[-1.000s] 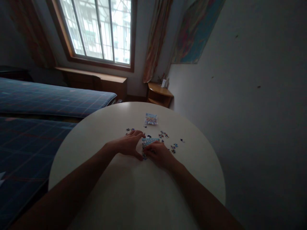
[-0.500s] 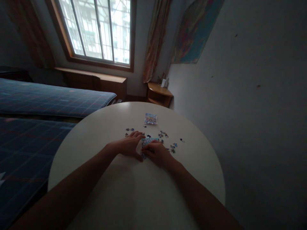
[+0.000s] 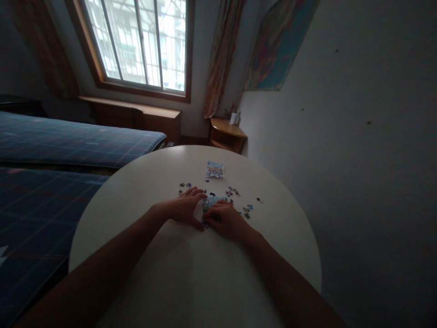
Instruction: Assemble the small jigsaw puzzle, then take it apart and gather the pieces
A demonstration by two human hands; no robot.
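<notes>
A partly joined jigsaw puzzle (image 3: 210, 200) with a blue and green picture lies flat on the table, its lower right covered by my right hand. My left hand (image 3: 186, 207) rests along its left edge, thumb and fingers spread apart, holding nothing. My right hand (image 3: 225, 219) has its fingertips pinched together at the puzzle's lower left, on a small puzzle piece that the fingers mostly hide. Loose puzzle pieces (image 3: 229, 193) lie behind and to the right of the puzzle, and a few more pieces (image 3: 181, 185) lie beyond my left hand.
A small picture packet (image 3: 215, 170) lies farther back on the round white table (image 3: 164, 159). One stray piece (image 3: 258, 199) sits off to the right. Beds with plaid covers (image 3: 68, 141) stand to the left, a wall (image 3: 341, 150) to the right, a corner shelf (image 3: 228, 128) behind.
My right fingertips have shifted slightly down along the puzzle's left side, and a bit more of its picture shows. The left hand stays in place.
</notes>
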